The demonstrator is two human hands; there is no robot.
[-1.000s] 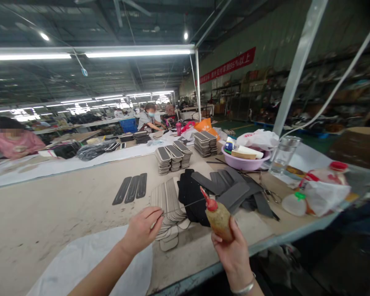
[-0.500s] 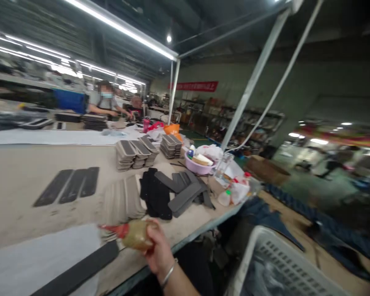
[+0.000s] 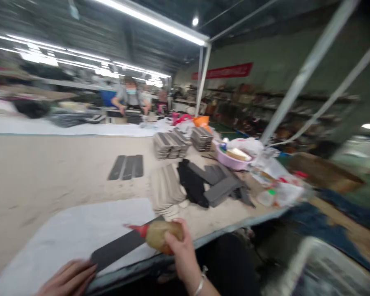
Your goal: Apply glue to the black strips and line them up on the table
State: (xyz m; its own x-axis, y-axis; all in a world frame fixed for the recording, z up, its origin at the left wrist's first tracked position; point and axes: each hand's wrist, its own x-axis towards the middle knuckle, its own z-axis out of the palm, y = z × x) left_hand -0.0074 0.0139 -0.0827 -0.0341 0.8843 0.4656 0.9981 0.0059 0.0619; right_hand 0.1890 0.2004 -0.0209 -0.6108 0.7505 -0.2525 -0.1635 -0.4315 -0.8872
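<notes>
My right hand (image 3: 181, 248) is wrapped round a yellowish squeeze bottle (image 3: 160, 235), its red nozzle pointing left. Beneath the nozzle lies a long dark grey strip (image 3: 120, 248) on a white sheet (image 3: 76, 222); the bottle hides part of its far end. At the strip's near left end, my left hand (image 3: 69, 277) rests with fingers stretched out, its fingertips at the strip's edge. Beyond the bottle stands a fanned stack of beige strips (image 3: 166, 187). Black pieces (image 3: 192, 183) and loose grey strips (image 3: 223, 189) lie to its right.
Three dark strips (image 3: 126, 167) lie farther off on the table (image 3: 43, 164). Behind are stacked grey pieces (image 3: 169, 144) and a lilac basin (image 3: 234, 160). A green-capped bottle (image 3: 266, 198) stands near the right edge. A plastic crate (image 3: 298, 267) is lower right; a masked person (image 3: 131, 98) works across.
The view has swung left. My left hand has come into view at the near end of the dark strip, and the bottle in my right hand now hangs over the strip.
</notes>
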